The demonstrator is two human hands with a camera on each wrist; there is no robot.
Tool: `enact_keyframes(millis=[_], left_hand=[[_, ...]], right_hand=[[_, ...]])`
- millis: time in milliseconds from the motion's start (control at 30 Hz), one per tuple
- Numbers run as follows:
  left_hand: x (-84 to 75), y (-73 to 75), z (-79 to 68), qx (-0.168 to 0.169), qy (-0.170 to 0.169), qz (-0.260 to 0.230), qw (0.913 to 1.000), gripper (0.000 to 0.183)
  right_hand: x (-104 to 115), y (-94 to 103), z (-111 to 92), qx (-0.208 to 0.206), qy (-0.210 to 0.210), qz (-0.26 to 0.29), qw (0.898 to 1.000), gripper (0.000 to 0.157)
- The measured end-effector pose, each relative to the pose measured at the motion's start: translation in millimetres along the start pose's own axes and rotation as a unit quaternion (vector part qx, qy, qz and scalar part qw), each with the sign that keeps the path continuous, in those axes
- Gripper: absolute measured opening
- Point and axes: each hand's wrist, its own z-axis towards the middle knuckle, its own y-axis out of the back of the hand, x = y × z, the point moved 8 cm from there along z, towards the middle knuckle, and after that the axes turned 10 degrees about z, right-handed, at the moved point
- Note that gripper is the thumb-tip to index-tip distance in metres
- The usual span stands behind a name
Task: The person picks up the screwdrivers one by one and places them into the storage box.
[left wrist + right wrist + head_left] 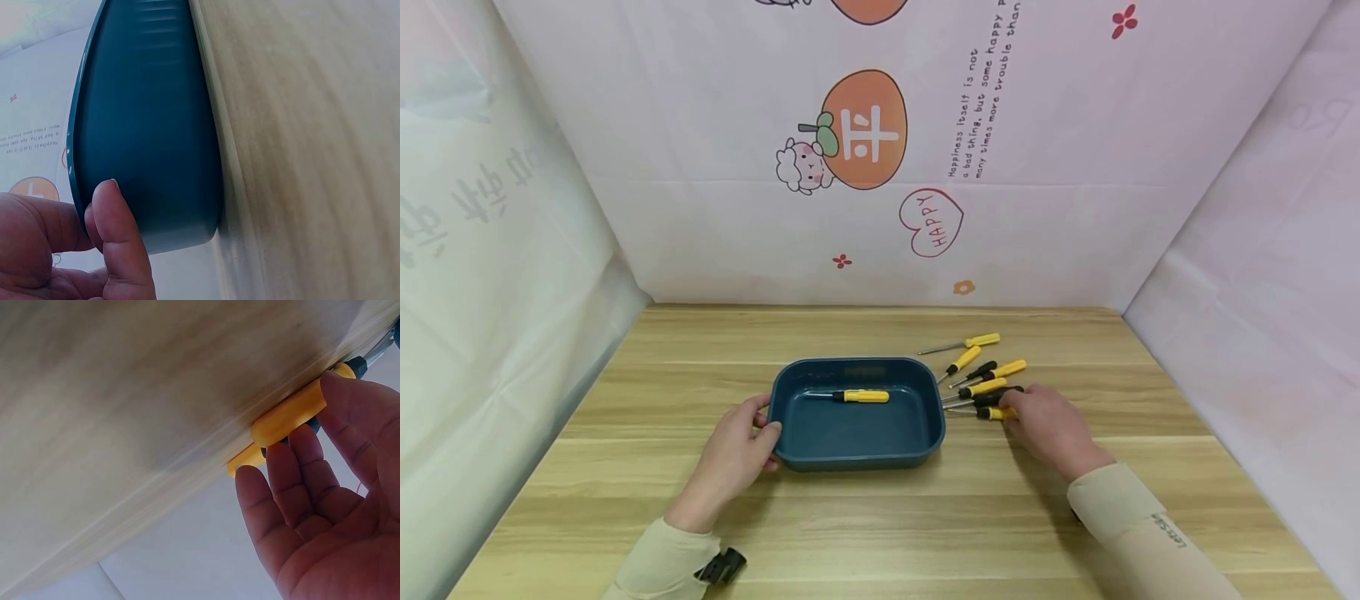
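Note:
A dark teal rectangular tray (850, 460) stands on the table, and a yellow-and-black screwdriver (861, 397) lies inside it. My left hand (737, 446) grips the tray's left end, thumb against the wall in the left wrist view. To the tray's right, my right hand (1052, 425) is at the nearest yellow-handled screwdriver (290, 415). Its thumb lies on the handle in the right wrist view, with the other fingers on the far side. A black-handled screwdriver (996, 398) lies right behind, close to the fingertips. The index fingertip is partly hidden.
Several more screwdrivers with yellow or black handles fan out beside the tray, shafts pointing left; the farthest yellow one (982, 340) lies toward the back. The wooden table (880, 533) meets a printed white cloth (1037, 242) behind, with cloth on both sides.

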Motion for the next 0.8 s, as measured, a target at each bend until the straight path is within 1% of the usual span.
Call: enact_keyframes(millis=[300,567,800], left_hand=[[-1.4,-1.9,0.6,0.003,-0.004,-0.003,1.0,0.05],[-0.6,-4.8,1.3,0.005,-0.001,-0.007,1.0,0.05],[-0.7,-4.1,1.2,0.006,0.0,-0.007,1.0,0.051]], right_hand=[[-0.3,-1.8,-0.6,0.009,-0.002,0.0,1.0,0.016],[-0.9,-3.9,-2.6,0.01,0.001,-0.009,1.0,0.015],[-0.4,-3.3,-3.5,0.005,0.008,-0.001,1.0,0.012]])
